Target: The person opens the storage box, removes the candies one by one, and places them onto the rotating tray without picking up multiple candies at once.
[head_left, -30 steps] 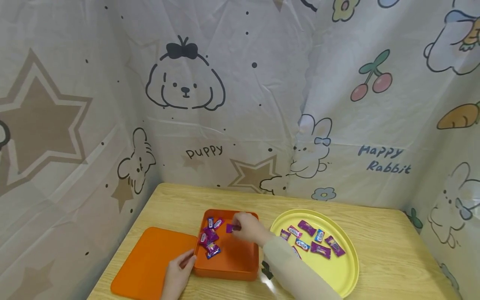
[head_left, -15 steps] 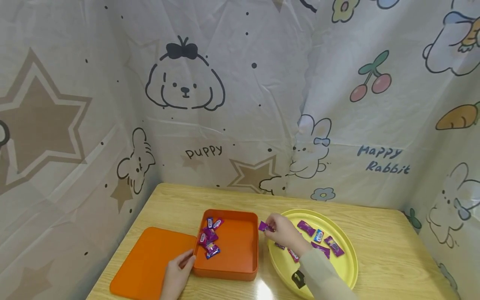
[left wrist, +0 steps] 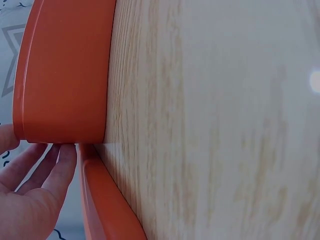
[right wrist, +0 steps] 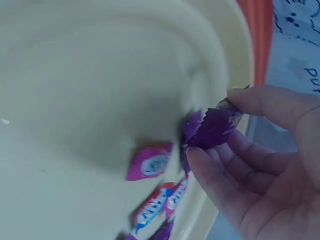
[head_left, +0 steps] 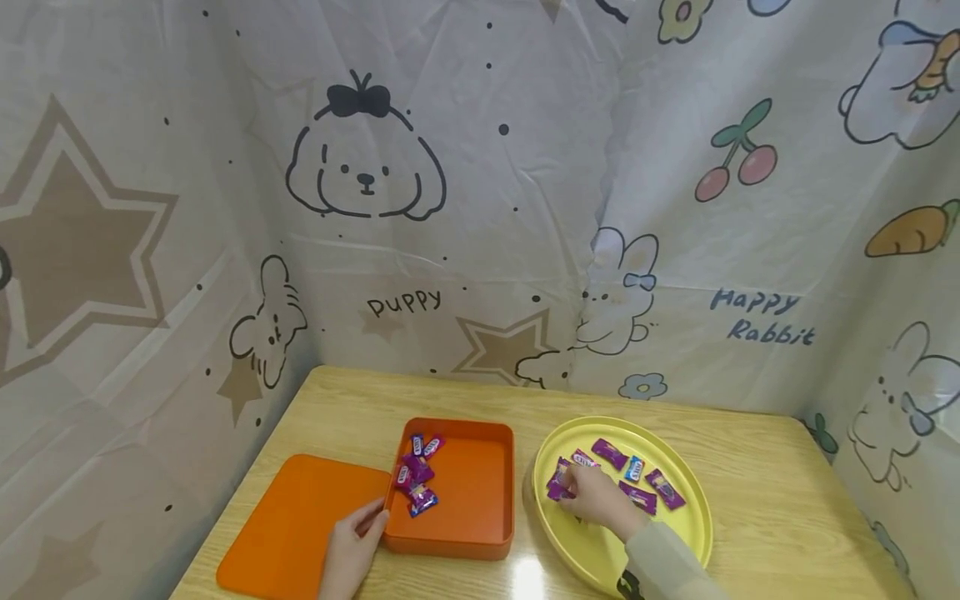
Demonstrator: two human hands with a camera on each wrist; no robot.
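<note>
In the right wrist view, my right hand (right wrist: pixel 270 150) pinches a purple-wrapped candy (right wrist: pixel 215 127) between thumb and fingertips, close above the yellow plate (head_left: pixel 708 533). Another purple wrapper shows just behind it. Pink, blue-and-red and purple candies (right wrist: pixel 151 161) lie on the plate around the hand. On the other side, my left hand (head_left: pixel 354 546) touches the left wall of the orange box (head_left: pixel 450 550), its fingertips against the outside and one digit at the rim. Several wrapped candies (head_left: pixel 418 471) lie bunched along the left side inside this box.
An orange lid (head_left: pixel 300 525) lies flat on the wooden table (head_left: pixel 780 517), left of the box and partly behind the left hand. Patterned fabric (head_left: pixel 480 208) surrounds the table's back and sides.
My right hand has moved from over the box, rightward to the plate, with a purple candy still at its fingertips. The left hand has kept its place at the box.
</note>
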